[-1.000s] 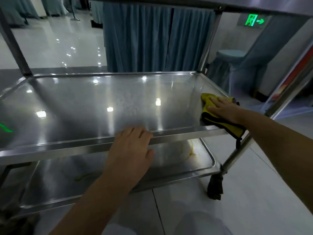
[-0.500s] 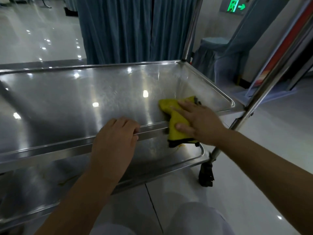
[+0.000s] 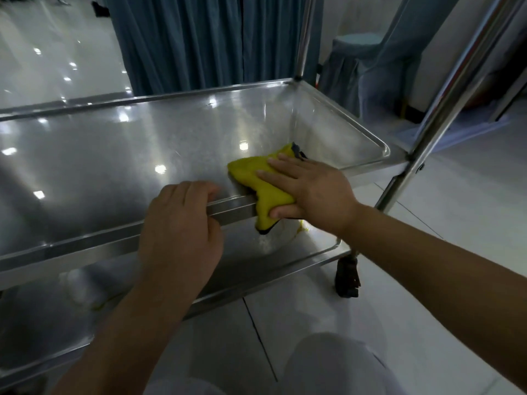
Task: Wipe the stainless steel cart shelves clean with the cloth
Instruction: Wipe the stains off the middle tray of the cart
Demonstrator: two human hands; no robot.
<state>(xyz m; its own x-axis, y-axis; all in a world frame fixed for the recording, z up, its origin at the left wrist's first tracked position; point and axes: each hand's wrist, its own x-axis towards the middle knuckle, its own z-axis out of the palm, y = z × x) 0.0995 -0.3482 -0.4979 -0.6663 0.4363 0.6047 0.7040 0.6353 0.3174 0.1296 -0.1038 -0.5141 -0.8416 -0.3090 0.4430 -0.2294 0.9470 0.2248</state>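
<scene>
HEAD VIEW, item list:

1. Cloth (image 3: 256, 178): yellow, dark edging; lies at the near right corner of the middle shelf (image 3: 114, 155), part on the shelf surface, part draped over the front rim (image 3: 233, 209) and hanging below it.
2. Right hand (image 3: 310, 192): fingers straight and spread, pressing flat on the cloth; thumb lies on the draped part at the rim face; no fist round it.
3. Left hand (image 3: 182, 223): fingers curled over the front rim, gripping it; prob. steadying the cart.
4. Lower shelf (image 3: 256, 258): yellow residue (image 3: 303, 229) below the hanging cloth end; looks not yet wiped.

RISKS (est.): cloth only pressed, not gripped, so a fast stroke may slide it off the rim to the floor; cart stands on a caster (image 3: 346, 277), so it may roll if the left hand lets go; hanging end may drag through the residue and smear it.

SURROUNDS: upright post (image 3: 445, 104) just beside the shelf's right corner, limits the rightward stroke; blue curtain (image 3: 199, 38) and covered chair (image 3: 356, 67) behind, well apart.
</scene>
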